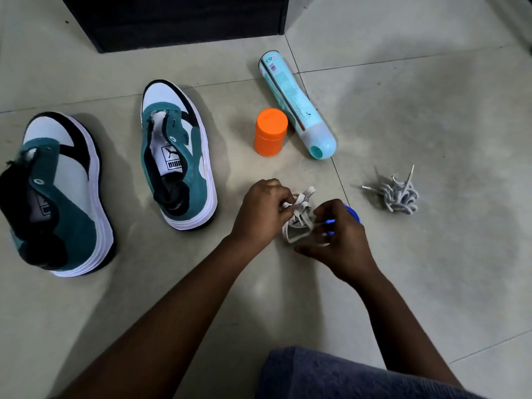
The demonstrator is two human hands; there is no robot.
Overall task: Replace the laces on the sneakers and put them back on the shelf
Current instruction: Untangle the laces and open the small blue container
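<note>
Two teal, white and black sneakers stand unlaced on the tiled floor: one at the far left (57, 194), one nearer the middle (177, 156). My left hand (263, 211) and my right hand (335, 237) both pinch a tangled bundle of flat cream laces (299, 216) just above the floor, right of the middle sneaker. A blue object (352, 213) shows behind my right hand, mostly hidden. A second bundle of grey-white round laces (398, 194) lies loose on the floor to the right.
An orange capped jar (270, 132) stands upright beside a light-blue spray can (296, 105) lying on its side. A dark shelf base (172, 21) runs along the top. My knee in blue-grey cloth (345, 375) fills the bottom.
</note>
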